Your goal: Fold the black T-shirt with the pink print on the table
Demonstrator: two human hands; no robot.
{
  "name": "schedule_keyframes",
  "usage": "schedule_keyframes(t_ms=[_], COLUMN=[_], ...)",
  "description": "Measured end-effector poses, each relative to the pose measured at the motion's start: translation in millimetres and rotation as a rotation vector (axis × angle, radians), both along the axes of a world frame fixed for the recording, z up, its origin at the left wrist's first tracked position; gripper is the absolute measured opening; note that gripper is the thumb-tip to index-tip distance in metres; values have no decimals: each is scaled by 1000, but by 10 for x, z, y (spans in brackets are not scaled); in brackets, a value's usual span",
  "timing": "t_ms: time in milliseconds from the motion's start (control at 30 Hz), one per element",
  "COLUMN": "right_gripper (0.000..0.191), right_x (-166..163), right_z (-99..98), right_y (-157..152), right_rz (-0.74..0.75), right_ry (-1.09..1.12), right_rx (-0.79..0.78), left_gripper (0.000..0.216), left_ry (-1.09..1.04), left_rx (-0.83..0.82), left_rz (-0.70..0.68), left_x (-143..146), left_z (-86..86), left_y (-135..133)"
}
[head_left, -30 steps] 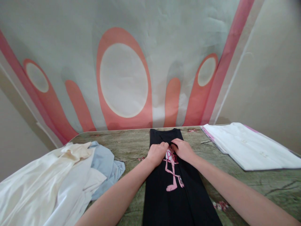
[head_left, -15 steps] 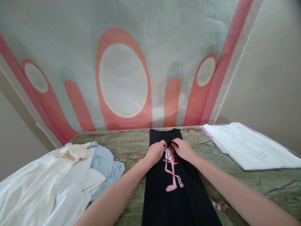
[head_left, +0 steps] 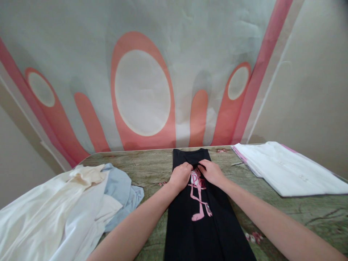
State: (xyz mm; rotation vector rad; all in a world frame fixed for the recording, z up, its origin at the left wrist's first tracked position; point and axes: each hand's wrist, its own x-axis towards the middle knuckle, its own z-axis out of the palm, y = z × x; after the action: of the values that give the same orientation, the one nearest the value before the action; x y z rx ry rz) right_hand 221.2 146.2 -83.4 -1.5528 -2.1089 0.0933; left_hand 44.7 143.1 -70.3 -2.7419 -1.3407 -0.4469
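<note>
A black garment [head_left: 181, 232] with a pink cartoon print lies folded into a long narrow strip, running from the table's back edge toward me. Its full shape is hidden by the folds, so I cannot tell whether it is a shirt or a dress. Near its far end my left hand [head_left: 181, 177] pinches the cloth at the top of the print. Opposite it, close by, my right hand [head_left: 212, 172] has its thumb and fingers closed on the same cloth. Both hands cover part of the print's upper end.
Loose cream and white clothes [head_left: 54, 210] and a light blue cloth [head_left: 119, 185] lie heaped on the left. At the right is a flat stack of folded white clothes [head_left: 288, 170]. The wood-patterned table [head_left: 146, 163] meets a grey panel [head_left: 217, 32] with pink shapes behind.
Almost nothing differs. Both hands stay on the black garment at the same spot, with only a very slight shift of the left hand.
</note>
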Motion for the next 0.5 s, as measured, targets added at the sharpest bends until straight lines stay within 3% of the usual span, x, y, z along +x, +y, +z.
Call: schedule_keyframes(t_ms=[267,500], right_gripper=[23,25], right_x=[15,29], right_z=[-14,-31], right_y=[22,21], right_rz=[-2,44], right_ry=[-6,21], right_rx=[-13,-6], left_gripper=[17,31], left_ry=[-7,-18], left_rx=[-10,-114], left_rz=[-10,-295], left_x=[15,-14], left_z=[56,87], left_y=[-13,-142])
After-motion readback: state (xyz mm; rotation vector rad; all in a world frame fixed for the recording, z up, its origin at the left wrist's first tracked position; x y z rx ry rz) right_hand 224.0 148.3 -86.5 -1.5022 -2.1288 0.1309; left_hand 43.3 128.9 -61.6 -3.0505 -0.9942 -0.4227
